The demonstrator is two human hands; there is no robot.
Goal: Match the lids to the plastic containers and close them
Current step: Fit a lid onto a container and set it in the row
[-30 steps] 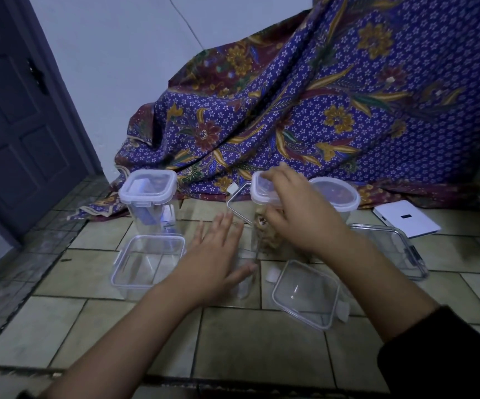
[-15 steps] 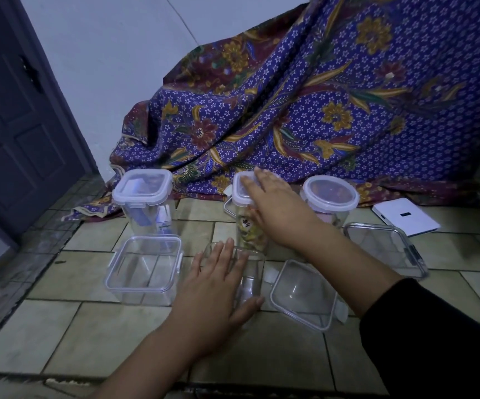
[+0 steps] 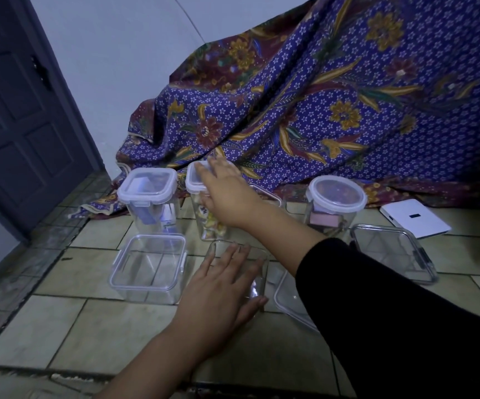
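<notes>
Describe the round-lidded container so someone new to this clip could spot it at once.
Start at the purple floral cloth draped against the wall. Along its bottom edge stand three lidded jars; take the rightmost, the round-lidded container, beside the flat white box. It alone has a circular lid; the others' are square.

Nothing here is showing me words or numbers that I can read. The white flat box (image 3: 416, 222) lying at the right of the frame is carrying a small dark mark on its top, too small to make out. In the middle of the frame, the wrappers inside the tall jar (image 3: 208, 226) under my right hand (image 3: 227, 194) are showing dark print that is staying a blur.
</notes>
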